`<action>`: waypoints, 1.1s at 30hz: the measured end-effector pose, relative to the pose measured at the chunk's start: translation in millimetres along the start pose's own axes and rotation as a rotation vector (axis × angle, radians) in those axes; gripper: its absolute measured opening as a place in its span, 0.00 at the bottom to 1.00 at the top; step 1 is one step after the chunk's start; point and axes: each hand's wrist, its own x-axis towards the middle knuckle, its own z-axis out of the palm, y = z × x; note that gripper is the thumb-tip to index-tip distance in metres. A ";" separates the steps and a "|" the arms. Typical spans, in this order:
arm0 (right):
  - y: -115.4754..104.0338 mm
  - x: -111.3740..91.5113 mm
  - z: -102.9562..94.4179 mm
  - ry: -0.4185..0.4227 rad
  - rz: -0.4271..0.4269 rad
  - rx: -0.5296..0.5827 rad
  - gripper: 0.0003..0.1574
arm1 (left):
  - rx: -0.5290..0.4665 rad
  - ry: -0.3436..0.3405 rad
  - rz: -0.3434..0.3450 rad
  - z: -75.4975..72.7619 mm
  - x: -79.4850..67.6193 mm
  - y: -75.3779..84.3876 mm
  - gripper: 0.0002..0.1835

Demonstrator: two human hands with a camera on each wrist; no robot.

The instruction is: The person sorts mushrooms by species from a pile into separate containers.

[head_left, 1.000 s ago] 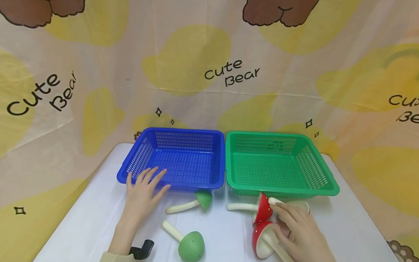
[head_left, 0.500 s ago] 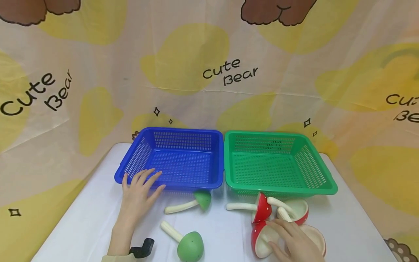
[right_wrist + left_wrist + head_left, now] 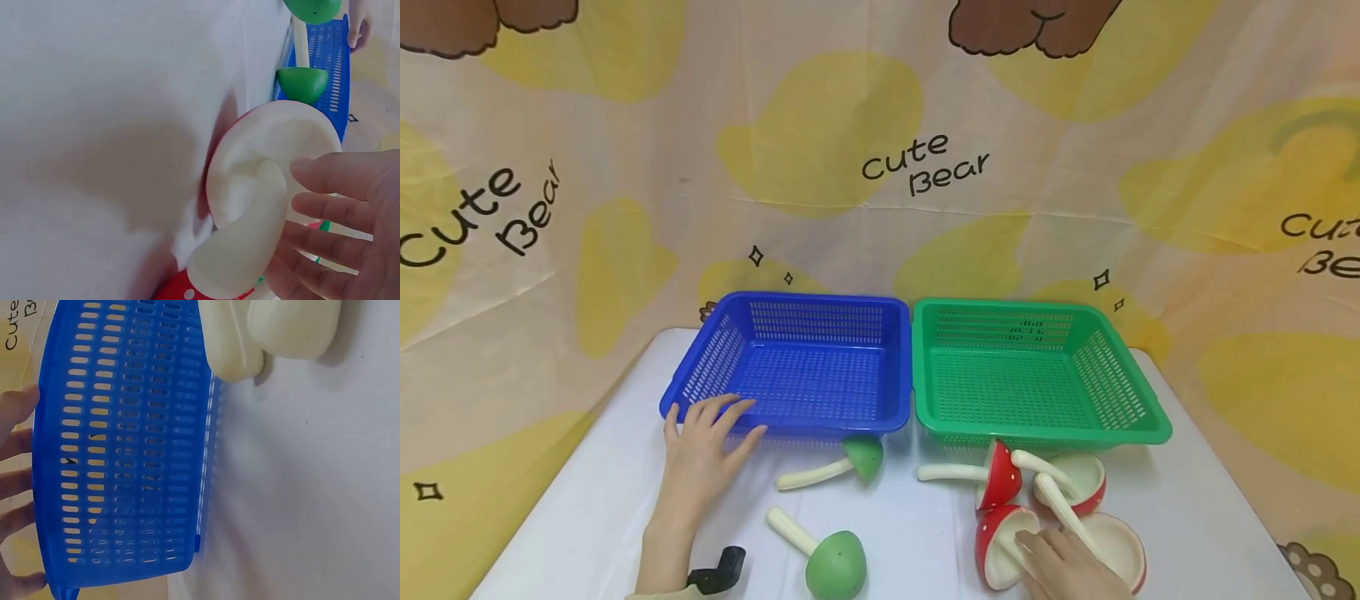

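Observation:
My right hand (image 3: 1071, 565) is at the stem of the front red toy mushroom (image 3: 989, 548), which lies on its side. In the right wrist view the fingers are extended, with fingertips right beside the pale stem (image 3: 240, 253) and the thumb over the cap's cream underside (image 3: 250, 137). More red mushrooms with white dots lie around it: one mushroom (image 3: 1002, 479) behind, another (image 3: 1086, 483) behind right, and one (image 3: 1120, 546) partly covered by the hand. My left hand (image 3: 700, 454), fingers spread and relaxed, is at the near rim of the blue basket (image 3: 850, 429).
A green basket (image 3: 1045, 437) stands right of the blue one, both bare inside. Two green mushrooms lie left of the red ones: one mushroom (image 3: 863, 458) by the blue basket, the other (image 3: 837, 565) nearer. A printed cloth (image 3: 820, 125) hangs behind the white table (image 3: 910, 533).
My right hand has moved down and nearer, from the rear red mushrooms to the stem of the front one. My left hand has drifted slightly left and down at the blue rim.

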 end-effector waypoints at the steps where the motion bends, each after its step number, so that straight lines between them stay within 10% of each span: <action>1: 0.0 -0.6 1.7 0.001 -0.013 -0.004 0.25 | -0.001 -0.002 -0.002 -0.6 -0.4 -0.7 0.21; 16: 1.5 -0.6 14.9 0.275 -0.101 -0.029 0.30 | -0.051 -0.001 -0.023 -1.4 -3.2 -3.8 0.17; 33: -5.1 -2.0 0.3 0.220 -0.055 -0.029 0.33 | -0.070 0.009 -0.030 -0.2 -2.5 -2.8 0.16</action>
